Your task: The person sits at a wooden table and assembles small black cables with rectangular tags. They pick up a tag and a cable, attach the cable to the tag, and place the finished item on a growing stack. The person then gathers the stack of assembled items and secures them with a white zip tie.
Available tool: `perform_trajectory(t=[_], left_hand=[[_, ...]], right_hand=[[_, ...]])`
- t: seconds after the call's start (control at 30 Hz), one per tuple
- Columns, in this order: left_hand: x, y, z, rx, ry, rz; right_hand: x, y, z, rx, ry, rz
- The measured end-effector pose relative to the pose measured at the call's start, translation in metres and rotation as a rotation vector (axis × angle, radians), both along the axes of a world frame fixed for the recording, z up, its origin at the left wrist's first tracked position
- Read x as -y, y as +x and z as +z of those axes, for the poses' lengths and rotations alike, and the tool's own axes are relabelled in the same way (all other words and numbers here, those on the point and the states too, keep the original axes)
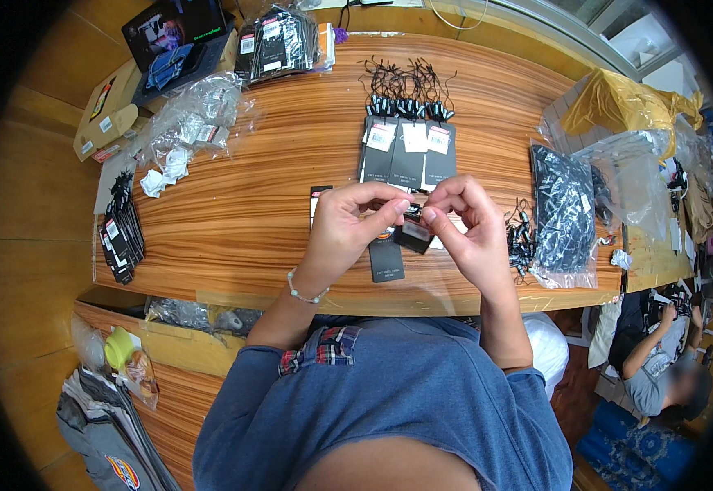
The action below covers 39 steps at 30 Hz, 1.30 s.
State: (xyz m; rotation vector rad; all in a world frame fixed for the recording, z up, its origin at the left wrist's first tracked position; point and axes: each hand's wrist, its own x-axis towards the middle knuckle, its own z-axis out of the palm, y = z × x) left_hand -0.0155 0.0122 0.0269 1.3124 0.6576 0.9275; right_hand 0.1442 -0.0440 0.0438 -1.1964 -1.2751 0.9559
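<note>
Over the middle of the table, my left hand (348, 219) and my right hand (473, 233) meet fingertip to fingertip in closed pinches. Between them is a small black hang-tag fastener (413, 210) with pale marks, partly covered by the fingers. Just below hangs or lies a black card tag (415, 237); I cannot tell whether it is attached. Another dark hang tag (387, 263) lies flat under my hands. Beyond my fingers, dark hang tags (406, 172) with white stickers lie in overlapping rows, their black cords (406, 82) fanned toward the far side.
Right of my hands are loose black cords (520, 244) and a clear bag of black fasteners (564, 217). Stacked tags (121, 237) lie at the left edge, near crumpled plastic bags (197, 119). Bagged tags (279, 45) and a screen (175, 33) stand behind. Another person (667, 376) sits at right.
</note>
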Motion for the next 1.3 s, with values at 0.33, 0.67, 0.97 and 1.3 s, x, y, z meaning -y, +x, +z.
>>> perform_trajectory(t=[0.33, 0.67, 0.97, 1.3], left_hand=[[-0.009, -0.008, -0.003, -0.078, -0.071, -0.18], [-0.008, -0.009, -0.015, -0.003, -0.18, -0.262], [-0.006, -0.008, -0.003, -0.179, 0.025, -0.215], [-0.02, 0.007, -0.016, -0.191, 0.146, 0.13]], right_hand=[[0.001, 0.005, -0.002, -0.261, -0.173, 0.198], [-0.001, 0.004, -0.025, -0.426, -0.239, 0.304], [-0.003, 0.003, -0.027, -0.383, -0.332, 0.323], [0.001, 0.006, -0.036, -0.761, -0.445, 0.431]])
